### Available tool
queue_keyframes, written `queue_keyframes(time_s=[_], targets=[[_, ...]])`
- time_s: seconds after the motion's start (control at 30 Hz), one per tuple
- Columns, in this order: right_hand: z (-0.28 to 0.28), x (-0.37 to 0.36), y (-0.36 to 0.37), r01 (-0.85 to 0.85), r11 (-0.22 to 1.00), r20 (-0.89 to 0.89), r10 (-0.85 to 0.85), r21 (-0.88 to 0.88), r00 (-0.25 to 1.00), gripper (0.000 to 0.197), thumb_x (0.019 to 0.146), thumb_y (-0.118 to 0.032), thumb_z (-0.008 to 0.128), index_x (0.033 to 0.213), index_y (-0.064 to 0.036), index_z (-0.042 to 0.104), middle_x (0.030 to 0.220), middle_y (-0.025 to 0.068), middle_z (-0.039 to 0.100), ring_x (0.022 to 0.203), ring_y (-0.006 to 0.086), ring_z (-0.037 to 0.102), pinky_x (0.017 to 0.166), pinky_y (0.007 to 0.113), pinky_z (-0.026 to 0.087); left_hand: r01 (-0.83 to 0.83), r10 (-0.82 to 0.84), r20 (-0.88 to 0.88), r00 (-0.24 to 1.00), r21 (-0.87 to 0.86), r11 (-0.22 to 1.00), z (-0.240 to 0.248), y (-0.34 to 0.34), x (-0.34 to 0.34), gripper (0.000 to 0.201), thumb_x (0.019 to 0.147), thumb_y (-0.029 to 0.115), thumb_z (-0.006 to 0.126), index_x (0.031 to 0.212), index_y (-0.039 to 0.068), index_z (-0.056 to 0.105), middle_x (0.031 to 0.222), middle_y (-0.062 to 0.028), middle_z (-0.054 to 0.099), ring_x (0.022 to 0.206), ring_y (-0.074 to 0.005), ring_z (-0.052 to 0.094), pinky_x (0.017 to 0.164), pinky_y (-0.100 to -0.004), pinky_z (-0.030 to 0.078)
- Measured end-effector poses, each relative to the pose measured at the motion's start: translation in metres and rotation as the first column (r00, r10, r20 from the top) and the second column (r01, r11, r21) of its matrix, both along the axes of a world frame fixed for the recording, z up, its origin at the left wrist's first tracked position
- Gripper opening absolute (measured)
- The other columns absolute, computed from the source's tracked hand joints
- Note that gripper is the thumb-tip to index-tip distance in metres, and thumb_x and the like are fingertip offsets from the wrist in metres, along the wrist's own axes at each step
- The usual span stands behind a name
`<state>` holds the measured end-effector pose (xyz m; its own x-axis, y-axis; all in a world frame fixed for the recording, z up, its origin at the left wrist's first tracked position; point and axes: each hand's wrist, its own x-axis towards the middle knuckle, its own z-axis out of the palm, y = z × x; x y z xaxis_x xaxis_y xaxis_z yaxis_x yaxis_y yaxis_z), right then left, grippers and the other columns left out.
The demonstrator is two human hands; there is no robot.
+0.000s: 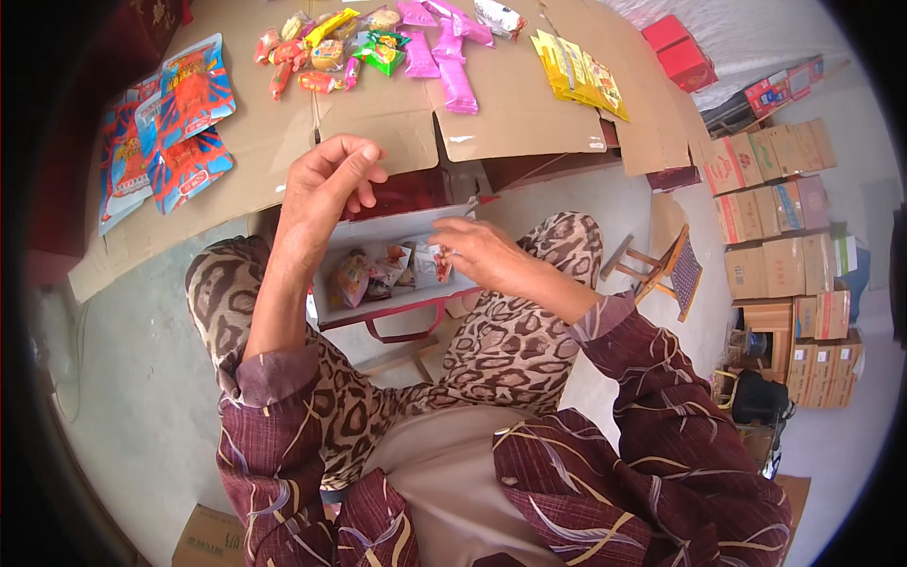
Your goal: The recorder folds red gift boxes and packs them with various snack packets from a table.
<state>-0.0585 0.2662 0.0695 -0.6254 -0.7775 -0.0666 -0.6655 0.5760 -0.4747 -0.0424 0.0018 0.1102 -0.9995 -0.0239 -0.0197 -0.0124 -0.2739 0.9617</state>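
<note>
My left hand [335,180] hangs in the air over the near edge of the cardboard-covered table, its fingers loosely bent and nothing visible in them. Between my knees is an open gift box [364,227] with pale inner walls and a dark red carry handle [406,333]. Several wrapped snack packets [351,279] lie inside it. My right hand [482,253] reaches over the box's right end, fingers curled down on a small white-and-red packet [442,265]. The fingers partly hide that packet.
On the cardboard [378,137] lie blue-and-red snack bags [194,90], mixed wrapped sweets [326,57], pink packets [456,85] and yellow packets [576,76]. A small folding stool [675,269] stands at the right, before stacked cartons [784,265].
</note>
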Motion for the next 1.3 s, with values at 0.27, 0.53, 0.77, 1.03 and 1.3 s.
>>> queue_keyframes(time_s=[0.27, 0.53, 0.77, 1.03, 1.3], targets=[[0.074, -0.046, 0.050, 0.207, 0.968, -0.045, -0.215, -0.139, 0.975, 0.025, 0.086, -0.006, 0.062, 0.111, -0.0038, 0.064, 0.117, 0.0131, 0.064, 0.104, 0.0299, 0.064, 0.091, 0.037, 0.051, 0.010, -0.010, -0.005, 1.000, -0.073, 0.997, 0.012, 0.004, -0.003, 0.023, 0.098, 0.028, 0.057, 0.099, 0.006, 0.065, 0.080, 0.0006, 0.065, 0.062, -0.0050, 0.055, 0.056, -0.0202, 0.041], [0.102, -0.139, 0.108, 0.395, 0.888, -0.510, -0.458, -0.233, 0.728, 0.024, 0.084, -0.008, 0.064, 0.107, -0.0051, 0.066, 0.114, 0.0126, 0.065, 0.105, 0.0331, 0.062, 0.089, 0.039, 0.050, -0.029, 0.032, 0.020, 0.999, -0.124, 0.992, 0.015, 0.002, 0.005, 0.023, 0.094, 0.031, 0.061, 0.098, 0.010, 0.067, 0.079, 0.0012, 0.066, 0.062, -0.0054, 0.055, 0.055, -0.0219, 0.042], [0.086, -0.197, 0.119, 0.506, 0.828, -0.735, -0.186, 0.241, 0.653, 0.043, 0.085, -0.013, 0.063, 0.128, -0.0101, 0.061, 0.148, 0.0188, 0.041, 0.133, 0.0383, 0.042, 0.107, 0.047, 0.038, -0.029, 0.032, 0.040, 0.999, -0.077, 0.997, 0.017, 0.003, 0.001, 0.019, 0.094, 0.029, 0.062, 0.095, 0.010, 0.067, 0.078, 0.0014, 0.066, 0.062, -0.0053, 0.056, 0.056, -0.0215, 0.043], [0.068, -0.230, 0.099, 0.602, 0.794, -0.513, -0.553, -0.085, 0.657, 0.064, 0.089, -0.028, 0.065, 0.145, -0.0080, 0.041, 0.146, 0.0242, 0.041, 0.133, 0.0399, 0.043, 0.106, 0.048, 0.040, -0.028, 0.031, 0.058, 0.998, -0.057, 0.998, 0.014, 0.002, 0.000, 0.015, 0.094, 0.025, 0.062, 0.095, 0.010, 0.068, 0.077, 0.0011, 0.066, 0.061, -0.0055, 0.056, 0.055, -0.0210, 0.043], [0.076, -0.250, 0.094, 0.747, 0.665, -0.546, -0.630, -0.013, 0.552, 0.031, 0.092, -0.034, 0.058, 0.103, -0.0055, 0.064, 0.090, 0.0197, 0.068, 0.090, 0.0390, 0.066, 0.080, 0.051, 0.050, -0.015, 0.018, 0.045, 0.999, -0.070, 0.997, 0.013, 0.004, -0.003, 0.016, 0.094, 0.025, 0.061, 0.095, 0.010, 0.067, 0.077, 0.0004, 0.066, 0.062, -0.0060, 0.055, 0.055, -0.0217, 0.041]])
